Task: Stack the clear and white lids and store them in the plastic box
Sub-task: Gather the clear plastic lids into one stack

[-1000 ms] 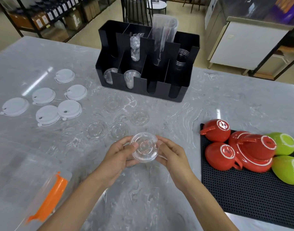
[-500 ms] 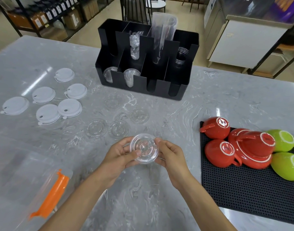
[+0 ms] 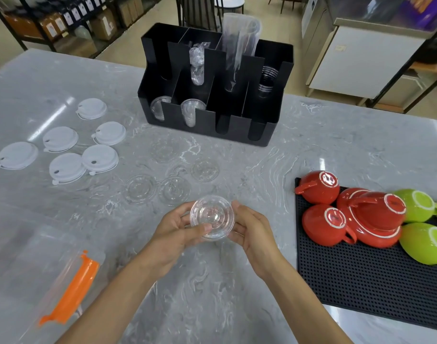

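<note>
A grey marbled stone bench [image 3: 324, 135] fills my view, with storage shelves and a pale cabinet beyond its far edge. At the middle of the far edge stands a black plastic cup-and-lid organiser [image 3: 212, 80] with clear cups and sleeves in its slots. A black perforated rubber mat [image 3: 361, 289] lies along the right edge, carrying upturned red ceramic cups and a teapot [image 3: 348, 217] and two green ceramic cups [image 3: 425, 227]. At the near left corner sits the clear plastic box with an orange clip [image 3: 71, 291], blurred at this angle. Six round white plastic lids [image 3: 61, 145] lie spread flat toward the left edge, two of them overlapping. Four flat clear plastic lids [image 3: 172, 172] lie loose in the middle of the bench, between the organiser and my hands. Just above the bench, nearer the front edge, I hold a small stack of clear round lids [image 3: 212, 218] between both hands. My left hand [image 3: 177, 232] has its thumb laid across the rim and fingers curled beneath; my right hand [image 3: 252, 232] cups the opposite rim with fingers curled round it.
</note>
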